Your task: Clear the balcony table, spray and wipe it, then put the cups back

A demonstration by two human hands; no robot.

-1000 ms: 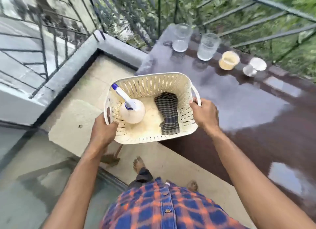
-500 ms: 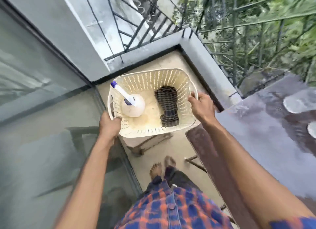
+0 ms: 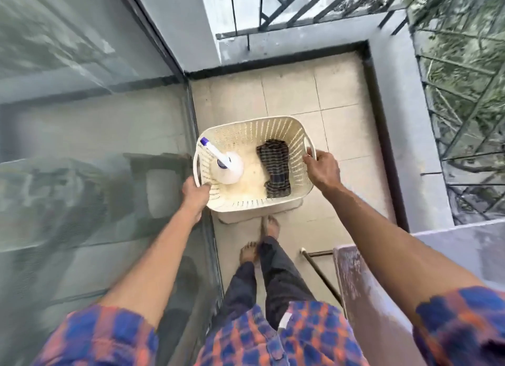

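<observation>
Left grip clasps the basket rim, right grip its opposite handle, likely for level carrying, bottle upright beside the left, cloth nearer the right

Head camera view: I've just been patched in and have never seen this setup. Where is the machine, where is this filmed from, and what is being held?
There is no machine. A person works with bare hands, and the single picture comes from a wide-angle camera on their head. It looks down past a checked shirt to their bare feet.

The left hand and right hand each have a grip on one side of a cream perforated basket. Inside it are a white spray bottle with a blue-tipped nozzle and a folded dark checked cloth.

A low stand shows under the basket, but I cannot tell whether the basket rests on it. The floor is pale tile and a glass door runs along the left. The corner of the table shows at lower right. No cups are in view.
</observation>
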